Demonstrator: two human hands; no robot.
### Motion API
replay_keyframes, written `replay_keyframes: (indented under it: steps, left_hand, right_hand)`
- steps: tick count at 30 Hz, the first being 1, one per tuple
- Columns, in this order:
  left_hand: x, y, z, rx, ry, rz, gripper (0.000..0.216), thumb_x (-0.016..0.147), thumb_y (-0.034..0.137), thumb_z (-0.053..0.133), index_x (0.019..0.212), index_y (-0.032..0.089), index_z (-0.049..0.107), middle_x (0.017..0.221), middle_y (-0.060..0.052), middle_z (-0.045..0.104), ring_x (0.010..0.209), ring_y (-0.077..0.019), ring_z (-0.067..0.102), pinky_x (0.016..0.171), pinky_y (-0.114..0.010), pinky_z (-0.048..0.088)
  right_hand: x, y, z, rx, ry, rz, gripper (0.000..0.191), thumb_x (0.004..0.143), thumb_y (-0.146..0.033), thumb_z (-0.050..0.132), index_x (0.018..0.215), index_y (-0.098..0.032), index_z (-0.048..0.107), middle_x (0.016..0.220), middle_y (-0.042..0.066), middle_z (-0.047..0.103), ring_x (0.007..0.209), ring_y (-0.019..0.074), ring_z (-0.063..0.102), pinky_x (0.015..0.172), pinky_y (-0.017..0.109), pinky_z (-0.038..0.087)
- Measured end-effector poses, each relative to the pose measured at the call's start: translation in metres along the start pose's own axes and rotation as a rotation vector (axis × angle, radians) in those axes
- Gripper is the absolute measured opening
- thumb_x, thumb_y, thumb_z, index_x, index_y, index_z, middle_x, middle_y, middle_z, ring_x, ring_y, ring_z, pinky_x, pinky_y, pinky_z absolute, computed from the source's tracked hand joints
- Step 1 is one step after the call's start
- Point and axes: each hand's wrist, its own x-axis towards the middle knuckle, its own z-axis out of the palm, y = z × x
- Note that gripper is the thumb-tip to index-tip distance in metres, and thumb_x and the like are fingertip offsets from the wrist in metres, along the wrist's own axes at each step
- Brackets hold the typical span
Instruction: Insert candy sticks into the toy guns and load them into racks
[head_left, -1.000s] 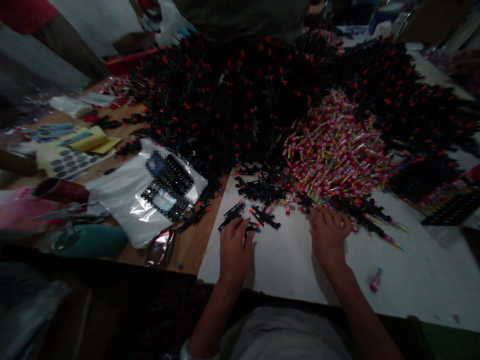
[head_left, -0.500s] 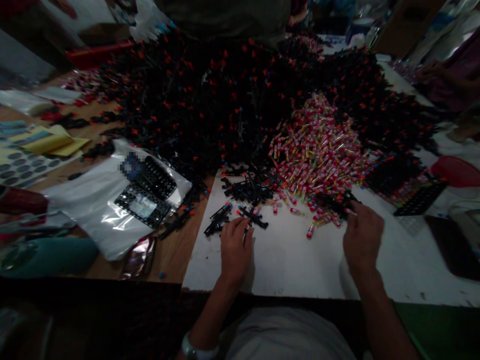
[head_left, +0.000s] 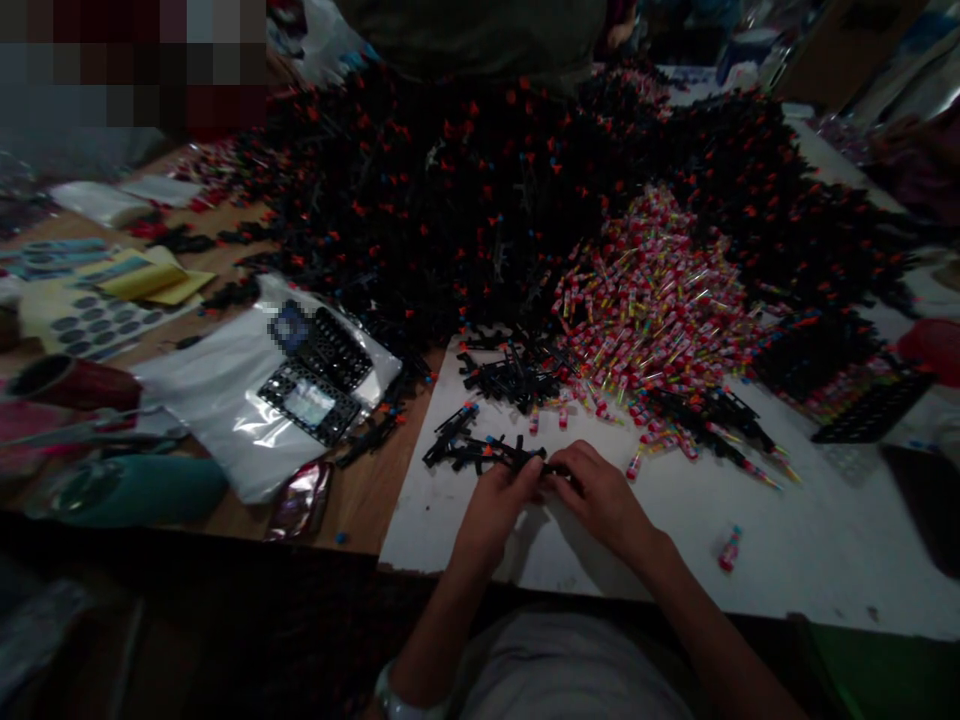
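My left hand is closed around a small black toy gun with an orange and blue tip, just above the white board. Close beside it, my right hand has its thumb and fingers pinched at the gun's rear end; whatever else they hold is hidden. More black toy guns lie left of my hands. Beyond my right hand, a few toy guns rest beside the heap of small red-capped candy tubes. One loose tube lies at the right on the board.
A large heap of black toy guns covers the back. To the left are a plastic bag with black perforated trays, a teal bottle and sticker sheets. A black rack and dark flat device sit right.
My right hand has come left from the candy heap to meet my left hand. My left hand now grips a toy gun. A loose tube now lies on the board at the right.
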Motion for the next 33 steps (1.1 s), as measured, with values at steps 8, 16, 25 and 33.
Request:
replay_keyframes:
  steps: [8, 16, 25, 33]
  left_hand:
    - [0.010, -0.006, 0.004, -0.146, 0.185, -0.026, 0.037, 0.069, 0.041, 0.072, 0.087, 0.010, 0.066, 0.075, -0.006, 0.069, 0.065, -0.0174, 0.066, 0.055, -0.023, 0.047]
    - [0.005, -0.002, 0.011, -0.246, 0.094, -0.066, 0.031, 0.067, 0.034, 0.075, 0.086, 0.010, 0.066, 0.082, -0.008, 0.071, 0.074, -0.0213, 0.069, 0.058, -0.025, 0.051]
    - [0.001, 0.000, 0.024, -0.143, 0.060, -0.027, 0.024, 0.067, 0.030, 0.074, 0.082, 0.012, 0.067, 0.073, -0.002, 0.070, 0.064, -0.0147, 0.065, 0.057, -0.023, 0.049]
    - [0.001, 0.001, 0.024, -0.096, 0.066, -0.024, 0.024, 0.067, 0.032, 0.074, 0.079, 0.013, 0.067, 0.065, -0.002, 0.069, 0.058, -0.0120, 0.061, 0.058, -0.021, 0.047]
  right_hand:
    - [-0.026, 0.032, 0.002, -0.118, 0.189, 0.013, 0.055, 0.085, -0.027, 0.058, 0.135, -0.021, 0.035, 0.130, 0.014, 0.044, 0.121, 0.0262, 0.042, 0.100, 0.047, 0.040]
    - [-0.037, 0.042, 0.006, -0.201, 0.385, 0.105, 0.016, 0.090, -0.025, 0.049, 0.098, -0.019, 0.061, 0.100, 0.011, 0.060, 0.098, 0.0238, 0.054, 0.088, 0.045, 0.047]
    - [-0.030, 0.011, -0.007, 0.275, 0.123, 0.274, 0.027, 0.092, -0.028, 0.044, 0.118, -0.023, 0.050, 0.099, 0.004, 0.063, 0.085, 0.0148, 0.062, 0.075, 0.027, 0.050]
    - [-0.029, 0.014, -0.006, 0.257, 0.100, 0.266, 0.025, 0.092, -0.025, 0.043, 0.116, -0.022, 0.049, 0.108, 0.006, 0.061, 0.099, 0.0170, 0.059, 0.086, 0.031, 0.048]
